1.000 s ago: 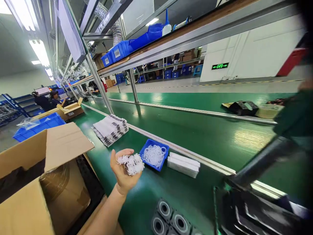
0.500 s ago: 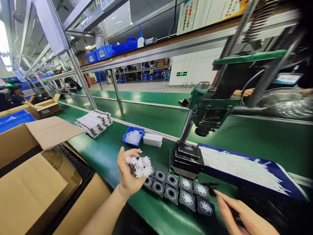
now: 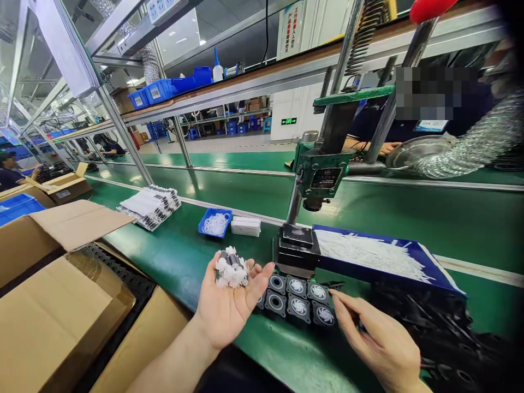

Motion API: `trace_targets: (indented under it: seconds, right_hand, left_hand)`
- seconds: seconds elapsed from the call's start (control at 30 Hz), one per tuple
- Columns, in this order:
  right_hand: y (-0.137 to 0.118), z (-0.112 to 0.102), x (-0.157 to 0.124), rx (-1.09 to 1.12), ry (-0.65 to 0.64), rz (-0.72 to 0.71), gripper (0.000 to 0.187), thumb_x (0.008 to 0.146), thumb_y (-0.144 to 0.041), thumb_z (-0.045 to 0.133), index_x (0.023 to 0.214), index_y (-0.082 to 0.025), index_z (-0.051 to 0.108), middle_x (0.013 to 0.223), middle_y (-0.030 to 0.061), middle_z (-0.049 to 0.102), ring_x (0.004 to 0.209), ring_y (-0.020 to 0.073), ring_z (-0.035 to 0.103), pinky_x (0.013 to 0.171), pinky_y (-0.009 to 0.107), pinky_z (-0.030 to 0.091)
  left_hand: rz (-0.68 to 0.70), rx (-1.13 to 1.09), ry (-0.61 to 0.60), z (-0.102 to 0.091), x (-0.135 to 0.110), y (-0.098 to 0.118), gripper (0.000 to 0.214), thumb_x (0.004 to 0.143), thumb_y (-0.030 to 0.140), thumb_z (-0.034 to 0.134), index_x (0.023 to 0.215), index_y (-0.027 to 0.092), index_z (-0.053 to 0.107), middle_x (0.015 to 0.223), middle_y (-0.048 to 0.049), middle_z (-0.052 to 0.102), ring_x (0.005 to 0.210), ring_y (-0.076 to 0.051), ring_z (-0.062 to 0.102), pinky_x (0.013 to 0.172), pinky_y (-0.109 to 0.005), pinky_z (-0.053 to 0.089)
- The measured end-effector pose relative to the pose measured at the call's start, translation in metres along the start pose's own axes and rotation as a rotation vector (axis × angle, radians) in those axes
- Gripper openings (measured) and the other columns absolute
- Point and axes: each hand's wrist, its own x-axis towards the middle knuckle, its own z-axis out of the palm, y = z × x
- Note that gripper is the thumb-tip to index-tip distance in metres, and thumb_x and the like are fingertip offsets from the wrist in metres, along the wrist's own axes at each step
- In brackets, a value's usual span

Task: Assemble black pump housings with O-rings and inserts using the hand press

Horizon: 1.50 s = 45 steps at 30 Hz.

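Observation:
My left hand [image 3: 223, 319] is turned palm up, cupped around a small pile of white fan impellers [image 3: 231, 270], some showing dark cores. Just right of it, two rows of square black fan housings [image 3: 275, 304] lie on the green bench. Those at the right end carry white bladed impellers [image 3: 318, 292]; others show only a pale ring around a dark centre. My right hand [image 3: 379, 341] has thumb and forefinger brought together at the right edge of the end housing. Whatever may be between those fingers is hidden.
A hand press [image 3: 323, 174] stands behind the housings. Right of it are a blue tray [image 3: 444, 279] of white strips and a heap of black parts [image 3: 426, 327]. A blue bin [image 3: 202, 222] of white rings, a white stack [image 3: 245, 226] and an open carton [image 3: 123, 333] are also here. A co-worker sits opposite.
My left hand has rolled open to show its palm, still holding the impellers. My right hand has moved left to the end housing. The whole view has shifted.

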Motion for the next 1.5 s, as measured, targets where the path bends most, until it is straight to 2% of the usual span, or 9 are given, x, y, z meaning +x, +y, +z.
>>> trace_targets:
  seconds: [0.17,0.4,0.77,0.9,1.03,1.13,1.23,1.33,1.5]
  right_hand:
    - [0.001,0.003,-0.002,-0.014,-0.003,0.023,0.014,0.098,-0.016,0.054,0.1,-0.01,0.066,0.072,0.0045,0.07,0.051,0.0114,0.062,0.053,0.023,0.048]
    - [0.001,0.005,-0.005,-0.033,0.012,0.027,0.01,0.096,-0.013,0.059,0.102,-0.011,0.066,0.073,0.0047,0.071,0.056,0.0119,0.065,0.056,0.023,0.048]
    - [0.004,0.007,-0.014,-0.112,-0.045,0.101,0.013,0.095,-0.018,0.059,0.103,-0.018,0.07,0.078,0.0038,0.075,0.063,0.0155,0.071,0.058,0.025,0.053]
    - [0.007,0.006,-0.01,-0.11,-0.018,0.132,0.012,0.094,-0.017,0.061,0.101,-0.018,0.07,0.075,0.0031,0.074,0.06,0.0151,0.069,0.056,0.025,0.052]
    - [-0.013,-0.005,0.013,0.147,-0.136,0.265,0.012,0.096,-0.021,0.058,0.103,-0.019,0.068,0.086,0.0054,0.073,0.07,0.0166,0.07,0.061,0.025,0.055]
    - [-0.046,-0.011,0.027,0.521,-0.33,0.476,0.028,0.099,-0.029,0.053,0.126,-0.022,0.058,0.102,0.0069,0.07,0.075,0.0149,0.068,0.067,0.025,0.058]
    - [-0.076,-0.004,0.031,0.818,-0.527,0.624,0.046,0.101,-0.038,0.05,0.145,-0.026,0.043,0.124,0.0096,0.061,0.088,0.0158,0.066,0.077,0.028,0.058]
    - [-0.094,0.007,0.032,0.899,-0.574,0.642,0.047,0.1,-0.043,0.052,0.144,-0.027,0.047,0.128,0.0097,0.056,0.099,0.0184,0.061,0.086,0.032,0.054]
    - [-0.104,0.018,0.037,0.937,-0.6,0.631,0.037,0.098,-0.045,0.056,0.127,-0.024,0.062,0.114,0.008,0.058,0.085,0.0156,0.055,0.075,0.028,0.05]
  left_hand:
    - [-0.002,-0.148,0.105,0.002,0.0,-0.006,0.061,0.095,0.061,0.042,0.112,0.004,0.057,0.123,-0.0223,0.065,0.132,-0.036,0.053,0.104,-0.046,0.051]
    - [0.047,-0.161,0.171,0.002,0.004,-0.002,0.05,0.095,0.055,0.043,0.11,0.008,0.053,0.132,-0.0247,0.059,0.133,-0.037,0.051,0.1,-0.048,0.052]
    - [0.043,0.056,0.197,-0.003,0.006,0.004,0.051,0.088,0.058,0.052,0.102,0.009,0.058,0.123,-0.0232,0.062,0.129,-0.03,0.055,0.097,-0.038,0.052]
    - [0.04,0.156,0.224,-0.006,0.002,0.007,0.055,0.089,0.059,0.055,0.108,0.007,0.063,0.096,-0.0143,0.068,0.098,-0.023,0.068,0.081,-0.031,0.057]
    - [0.055,0.407,0.109,-0.021,-0.007,0.011,0.053,0.087,0.041,0.07,0.125,0.004,0.061,0.091,-0.0099,0.07,0.081,-0.016,0.068,0.073,-0.027,0.059]
    - [0.021,0.556,-0.06,-0.037,-0.014,0.01,0.057,0.08,0.023,0.078,0.133,0.014,0.058,0.117,-0.0136,0.068,0.11,-0.027,0.066,0.082,-0.037,0.061]
    - [-0.076,0.569,-0.214,-0.053,-0.016,0.006,0.064,0.075,0.023,0.081,0.134,0.015,0.057,0.137,-0.0185,0.059,0.13,-0.038,0.053,0.084,-0.042,0.061]
    - [-0.149,0.491,-0.284,-0.066,-0.017,0.001,0.059,0.077,0.032,0.08,0.129,0.013,0.062,0.129,-0.0173,0.065,0.113,-0.032,0.066,0.077,-0.036,0.062]
    - [-0.175,0.422,-0.228,-0.08,-0.022,-0.001,0.044,0.077,0.03,0.08,0.117,0.015,0.069,0.106,-0.0096,0.074,0.084,-0.02,0.072,0.078,-0.034,0.063]
